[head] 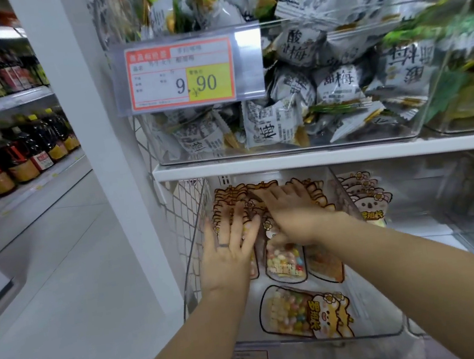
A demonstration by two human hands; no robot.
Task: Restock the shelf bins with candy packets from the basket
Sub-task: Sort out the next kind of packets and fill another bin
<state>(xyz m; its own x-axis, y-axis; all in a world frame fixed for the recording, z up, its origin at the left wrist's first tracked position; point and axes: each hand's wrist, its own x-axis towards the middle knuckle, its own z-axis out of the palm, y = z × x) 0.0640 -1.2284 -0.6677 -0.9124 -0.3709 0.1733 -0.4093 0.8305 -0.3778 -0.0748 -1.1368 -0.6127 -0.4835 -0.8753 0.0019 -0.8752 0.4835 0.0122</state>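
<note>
Both my hands reach into a clear plastic bin (376, 305) on the lower shelf. It holds upright candy packets (284, 263) with cartoon tops and coloured sweets showing through clear windows. My left hand (228, 248), a ring on one finger, presses flat with straight fingers against the left stack of packets (228, 203). My right hand (290, 214) lies palm down across the packet tops in the middle, fingers stretched toward the back. One packet (304, 310) lies flat at the bin's front. No basket is in view.
A neighbouring bin on the right holds similar packets (364, 195). Above, a clear bin (285, 143) holds grey wrapped plum sweets behind a 9.90 price tag (181, 75). A white post (94, 137) and wire side panel (188, 216) stand left. Bottle shelves (14, 148) line the aisle at far left.
</note>
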